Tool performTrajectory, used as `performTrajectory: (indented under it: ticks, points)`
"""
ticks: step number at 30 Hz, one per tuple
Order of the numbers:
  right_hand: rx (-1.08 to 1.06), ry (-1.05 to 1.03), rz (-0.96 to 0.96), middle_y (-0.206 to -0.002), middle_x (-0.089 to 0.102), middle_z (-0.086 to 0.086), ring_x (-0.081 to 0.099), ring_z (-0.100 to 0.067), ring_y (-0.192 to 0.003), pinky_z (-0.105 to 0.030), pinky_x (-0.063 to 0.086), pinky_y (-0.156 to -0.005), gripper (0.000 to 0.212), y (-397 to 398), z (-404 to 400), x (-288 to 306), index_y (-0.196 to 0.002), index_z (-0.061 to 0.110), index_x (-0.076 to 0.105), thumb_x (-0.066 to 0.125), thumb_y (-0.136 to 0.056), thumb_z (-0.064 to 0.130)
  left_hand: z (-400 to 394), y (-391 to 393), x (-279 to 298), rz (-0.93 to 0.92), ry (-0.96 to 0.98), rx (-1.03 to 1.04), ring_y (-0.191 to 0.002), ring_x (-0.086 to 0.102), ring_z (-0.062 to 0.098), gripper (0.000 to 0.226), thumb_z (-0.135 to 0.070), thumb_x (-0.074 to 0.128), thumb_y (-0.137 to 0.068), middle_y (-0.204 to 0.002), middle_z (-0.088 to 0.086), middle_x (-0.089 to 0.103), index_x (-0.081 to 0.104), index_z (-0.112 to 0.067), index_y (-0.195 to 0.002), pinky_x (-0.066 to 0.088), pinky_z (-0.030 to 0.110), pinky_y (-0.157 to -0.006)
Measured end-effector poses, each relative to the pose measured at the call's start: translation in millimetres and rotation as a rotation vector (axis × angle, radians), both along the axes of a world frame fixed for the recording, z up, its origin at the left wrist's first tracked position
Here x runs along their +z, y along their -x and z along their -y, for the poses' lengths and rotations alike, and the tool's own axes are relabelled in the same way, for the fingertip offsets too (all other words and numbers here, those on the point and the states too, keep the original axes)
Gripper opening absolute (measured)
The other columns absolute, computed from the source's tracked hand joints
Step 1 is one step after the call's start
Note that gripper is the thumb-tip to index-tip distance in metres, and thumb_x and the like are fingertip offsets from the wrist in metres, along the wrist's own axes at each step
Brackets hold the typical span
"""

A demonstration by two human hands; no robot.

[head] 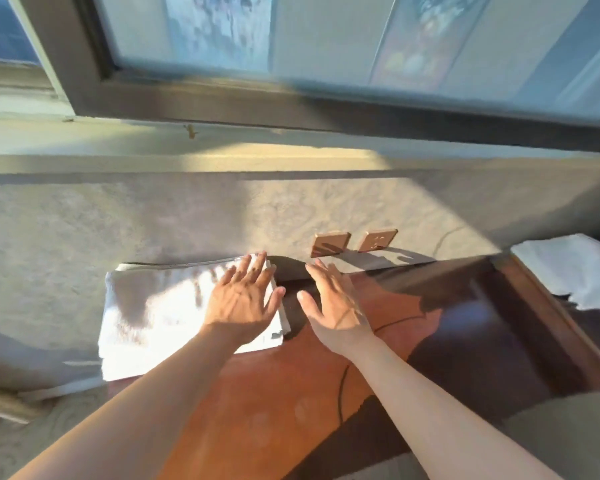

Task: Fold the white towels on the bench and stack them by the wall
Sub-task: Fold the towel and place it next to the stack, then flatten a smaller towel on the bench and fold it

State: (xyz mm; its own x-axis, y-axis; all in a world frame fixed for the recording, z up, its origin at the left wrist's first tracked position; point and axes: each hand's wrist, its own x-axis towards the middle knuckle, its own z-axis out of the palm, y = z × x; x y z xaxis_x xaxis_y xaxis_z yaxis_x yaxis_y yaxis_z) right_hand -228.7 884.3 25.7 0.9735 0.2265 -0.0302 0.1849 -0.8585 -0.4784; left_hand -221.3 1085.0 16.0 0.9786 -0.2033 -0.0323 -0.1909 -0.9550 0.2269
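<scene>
A folded white towel [160,317] lies at the left end of the reddish wooden bench [274,393], its far edge against the textured wall [118,216]. My left hand [246,299] lies flat on the towel's right end with straight, spread fingers. Just right of the towel, my right hand [333,303] is over the bare bench with its fingers straight, holding nothing. Whether it touches the wood I cannot tell. More white towel [572,268] lies bunched at the far right, beyond the bench's raised end.
Two copper-coloured wall plates [354,242] sit on the wall just beyond my right hand. A window sill [222,157] and dark window frame run above. Patterned carpet [32,445] shows at lower left. The bench's right half lies in shadow.
</scene>
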Motion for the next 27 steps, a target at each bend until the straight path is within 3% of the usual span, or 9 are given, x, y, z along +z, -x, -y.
performTrajectory:
  ticks: [2, 7, 11, 19, 24, 27]
  points:
    - [-0.037, 0.000, 0.068, -0.166, 0.020, 0.009, 0.006, -0.013, -0.155, -0.042, 0.008, -0.126, 0.057, 10.2, 37.4, 18.6, -0.157, 0.030, 0.028, 0.035, -0.104, 0.050, 35.3, 6.5, 20.8, 0.019, 0.029, -0.004, -0.157, 0.008, 0.018, 0.068, -0.062, 0.016, -0.101, -0.170, -0.005, 0.009, 0.029, -0.027, -0.158, 0.011, 0.038, -0.126]
    - [-0.189, -0.015, 0.130, -0.165, 0.023, 0.009, 0.009, -0.013, -0.154, -0.038, 0.008, -0.126, 0.055, 34.9, 136.3, 48.3, -0.156, 0.029, 0.030, 0.037, -0.104, 0.048, 144.2, 30.2, 65.7, 0.064, 0.033, -0.110, -0.155, 0.017, 0.022, 0.067, -0.064, 0.020, -0.101, -0.169, -0.002, 0.015, 0.030, -0.028, -0.157, 0.017, 0.040, -0.123]
    - [-0.246, 0.015, 0.209, -0.165, 0.026, -0.001, 0.017, -0.021, -0.154, -0.045, 0.013, -0.124, 0.055, 76.2, 239.9, 65.4, -0.154, 0.023, 0.034, 0.034, -0.105, 0.047, 257.1, 52.7, 91.0, 0.104, 0.025, -0.199, -0.153, 0.023, 0.025, 0.068, -0.064, 0.017, -0.101, -0.169, 0.002, 0.012, 0.031, -0.027, -0.157, 0.019, 0.041, -0.121]
    - [-0.486, -0.004, 0.160, -0.164, 0.028, -0.005, 0.022, -0.022, -0.152, -0.048, 0.021, -0.121, 0.056, 167.8, 442.3, 99.8, -0.152, 0.018, 0.038, 0.027, -0.106, 0.048, 488.0, 115.0, 115.7, 0.139, 0.078, -0.396, -0.145, 0.040, 0.027, 0.061, -0.063, 0.018, -0.101, -0.167, 0.001, 0.023, 0.036, -0.034, -0.152, 0.031, 0.041, -0.113]
    - [-0.566, -0.002, 0.133, -0.160, 0.035, -0.004, 0.028, -0.019, -0.149, -0.047, 0.024, -0.119, 0.056, 190.2, 531.9, 104.2, -0.150, 0.017, 0.039, 0.027, -0.106, 0.049, 580.2, 126.7, 120.4, 0.126, 0.054, -0.485, -0.144, 0.041, 0.027, 0.072, -0.067, 0.009, -0.095, -0.166, -0.001, 0.026, 0.042, -0.032, -0.149, 0.033, 0.043, -0.112]
    - [-0.606, -0.035, 0.111, -0.159, 0.036, -0.002, 0.029, -0.018, -0.148, -0.046, 0.024, -0.120, 0.056, 186.0, 575.3, 97.5, -0.150, 0.018, 0.040, 0.026, -0.106, 0.050, 624.4, 112.3, 111.7, 0.106, -0.001, -0.531, -0.143, 0.042, 0.028, 0.064, -0.063, 0.015, -0.101, -0.167, 0.000, 0.024, 0.040, -0.032, -0.151, 0.032, 0.042, -0.112]
